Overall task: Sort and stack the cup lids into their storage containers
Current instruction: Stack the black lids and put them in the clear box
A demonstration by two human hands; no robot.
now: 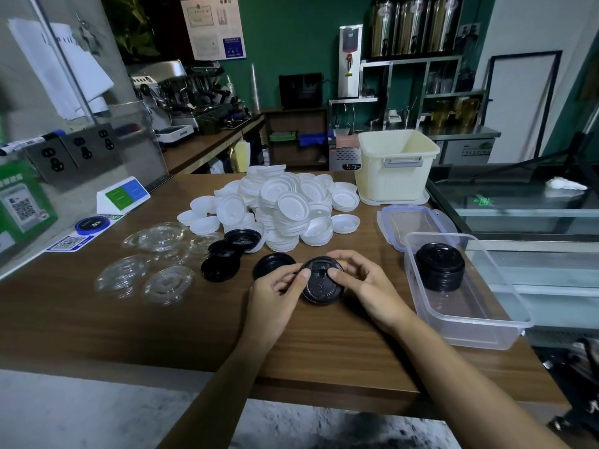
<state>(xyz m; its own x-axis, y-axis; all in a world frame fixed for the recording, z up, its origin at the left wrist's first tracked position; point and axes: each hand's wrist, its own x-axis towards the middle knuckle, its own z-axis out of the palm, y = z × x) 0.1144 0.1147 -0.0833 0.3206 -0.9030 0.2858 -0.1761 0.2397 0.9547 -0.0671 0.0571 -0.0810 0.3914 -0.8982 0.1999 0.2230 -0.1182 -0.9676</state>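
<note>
Hands first: both are on one black lid (321, 286), which sits just on the near side of the white lid pile (285, 209). Your left hand (275, 293) pinches its left rim and your right hand (366, 286) pinches its right rim, thumb on top, so each grip is closed around that lid. Whether the lid touches the desk (129, 325) cannot be told. Several loose black lids (220, 268) lie at the pile's near-left edge, and clear lids (162, 280) spread farther left of the pile. Right of the pile and nearer you stands a clear tub (479, 335) with a stack of black lids (440, 267) at its far end. A cream bin (397, 170) stands at the pile's far right, and a flat clip-lock cover (415, 222) lies just right of the pile.
</note>
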